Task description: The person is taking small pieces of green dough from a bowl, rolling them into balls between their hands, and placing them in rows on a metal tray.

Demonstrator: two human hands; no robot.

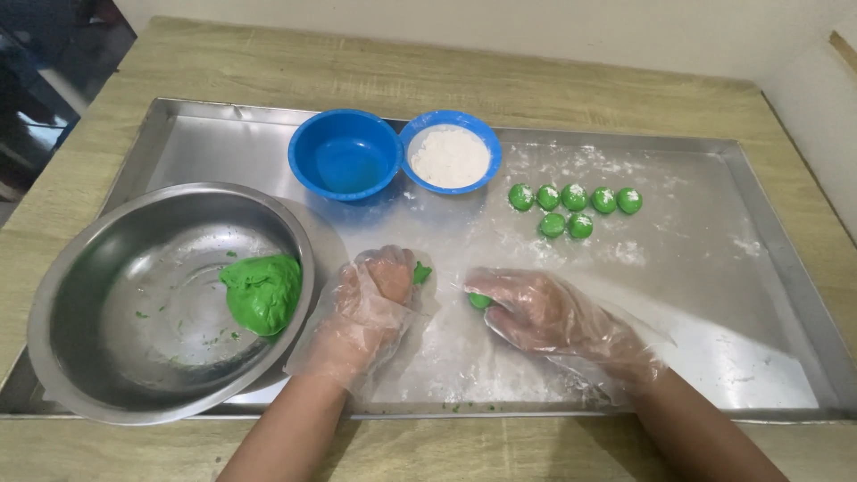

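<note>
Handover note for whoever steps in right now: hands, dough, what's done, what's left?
Left hand: gloved, closed on a small green dough piece.
Right hand: gloved, pressing another green piece onto the floured steel tray.
Done: seven green balls in two rows on the tray, right of the blue flour bowl.
Left: a big dough lump in the steel bowl.

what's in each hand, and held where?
Left hand: small green dough piece pinched at the fingertips, one end sticking out. Right hand: another dough bit under the fingertips, mostly covered; exact grip can't be told.
</note>
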